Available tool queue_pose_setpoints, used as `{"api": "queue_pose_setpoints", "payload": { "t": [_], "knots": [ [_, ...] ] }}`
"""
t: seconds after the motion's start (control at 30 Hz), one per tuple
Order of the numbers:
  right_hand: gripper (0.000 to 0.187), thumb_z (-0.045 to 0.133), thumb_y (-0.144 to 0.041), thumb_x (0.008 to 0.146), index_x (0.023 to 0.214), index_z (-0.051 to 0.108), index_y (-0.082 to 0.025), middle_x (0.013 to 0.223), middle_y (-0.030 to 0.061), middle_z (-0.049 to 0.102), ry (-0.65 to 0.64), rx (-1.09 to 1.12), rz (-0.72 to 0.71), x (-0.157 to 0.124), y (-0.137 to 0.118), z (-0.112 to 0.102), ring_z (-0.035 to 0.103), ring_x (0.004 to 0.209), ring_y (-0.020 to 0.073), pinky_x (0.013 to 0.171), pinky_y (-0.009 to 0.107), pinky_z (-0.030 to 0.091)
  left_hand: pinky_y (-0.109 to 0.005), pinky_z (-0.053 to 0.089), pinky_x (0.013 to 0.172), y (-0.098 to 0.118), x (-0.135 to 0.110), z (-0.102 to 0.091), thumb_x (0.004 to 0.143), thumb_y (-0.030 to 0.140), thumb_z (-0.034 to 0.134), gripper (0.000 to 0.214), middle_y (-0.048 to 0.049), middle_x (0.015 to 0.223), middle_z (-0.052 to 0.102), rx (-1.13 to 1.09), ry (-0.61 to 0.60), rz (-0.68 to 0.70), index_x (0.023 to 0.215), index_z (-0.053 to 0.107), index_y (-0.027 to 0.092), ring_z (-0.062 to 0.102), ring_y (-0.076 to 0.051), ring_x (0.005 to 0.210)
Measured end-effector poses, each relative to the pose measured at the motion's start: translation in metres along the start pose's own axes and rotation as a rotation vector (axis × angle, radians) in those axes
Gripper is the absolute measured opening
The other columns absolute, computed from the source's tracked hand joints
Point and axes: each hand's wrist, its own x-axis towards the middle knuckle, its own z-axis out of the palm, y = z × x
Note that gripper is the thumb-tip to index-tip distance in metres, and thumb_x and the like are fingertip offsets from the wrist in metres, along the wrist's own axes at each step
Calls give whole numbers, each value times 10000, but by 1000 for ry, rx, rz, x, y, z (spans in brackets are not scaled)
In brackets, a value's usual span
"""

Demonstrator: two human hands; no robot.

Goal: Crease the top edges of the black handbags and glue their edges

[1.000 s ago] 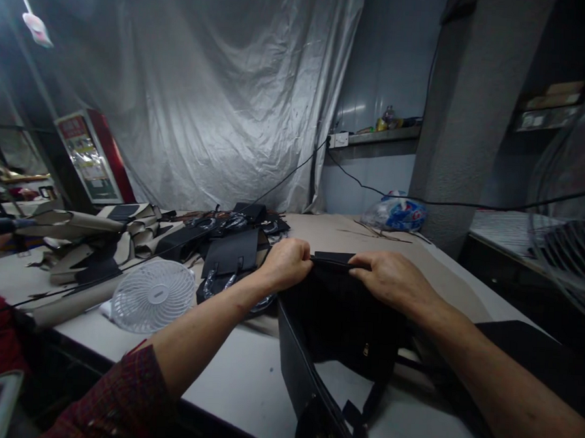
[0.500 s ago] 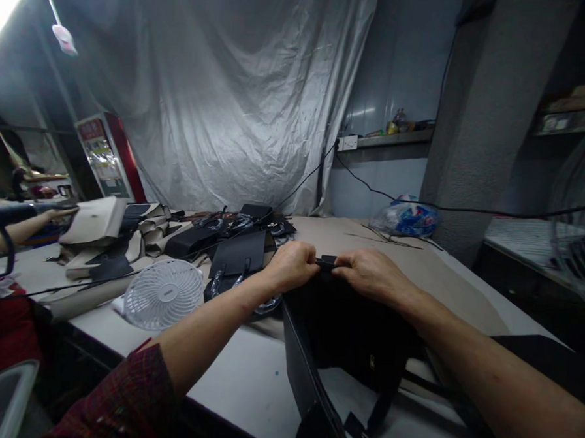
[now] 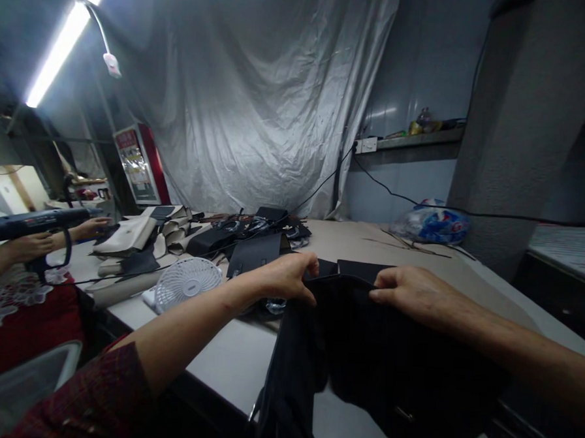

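A black bag (image 3: 358, 353) stands at the table's near side, its mouth towards me and its inside dark. My right hand (image 3: 409, 292) pinches the bag's upper edge between thumb and fingers. At the left end of the same edge is my left hand (image 3: 289, 278), its thumb and forefinger spread with the rim between them. A black flap piece (image 3: 361, 270) shows behind the edge between both hands. A small metal fitting (image 3: 404, 414) glints low on the bag.
Left of my arm is a white fan (image 3: 188, 284). Black bags (image 3: 254, 253) and beige pieces (image 3: 127, 236) are piled behind it. At far left a co-worker's hands hold a heat gun (image 3: 34, 225). A blue plastic bundle (image 3: 434, 223) lies at the back right.
My hands have moved apart along the bag's edge, and the left thumb and finger have spread. The bag has tilted and its side now sags. My view has swung left.
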Motion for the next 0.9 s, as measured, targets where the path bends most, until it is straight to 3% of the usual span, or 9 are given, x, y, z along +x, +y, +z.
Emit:
{"api": "queue_pose_setpoints", "payload": {
  "t": [0.27,0.43,0.7,0.9],
  "knots": [
    [134,579,-245,750,632,633,-215,615,-2,629,29,-53,-39,-6,-6,-3,568,579,154,525,261,324,-217,446,676,11,3,6,662,180,739,271,12,832,662,-118,80,87,904,618,177,604,-135,780],
    [122,579,-253,748,647,636,-216,618,-5,627,-4,-32,-85,0,-2,-2,571,584,155,509,256,311,-208,445,673,15,5,8,727,221,695,123,6,794,687,-127,106,82,831,656,170,613,-128,757],
    [97,586,-255,728,745,679,-232,659,-8,646,-67,6,-128,13,-5,-2,583,611,160,503,248,326,-226,406,585,25,17,11,728,318,699,157,-1,704,702,20,158,31,813,745,194,612,-147,672],
    [123,567,-279,761,751,677,-226,660,-6,648,-35,0,-162,13,-1,2,579,613,159,512,255,329,-240,373,566,29,25,22,738,315,683,127,1,656,688,82,232,11,764,751,211,594,-150,637]
  ]
}}
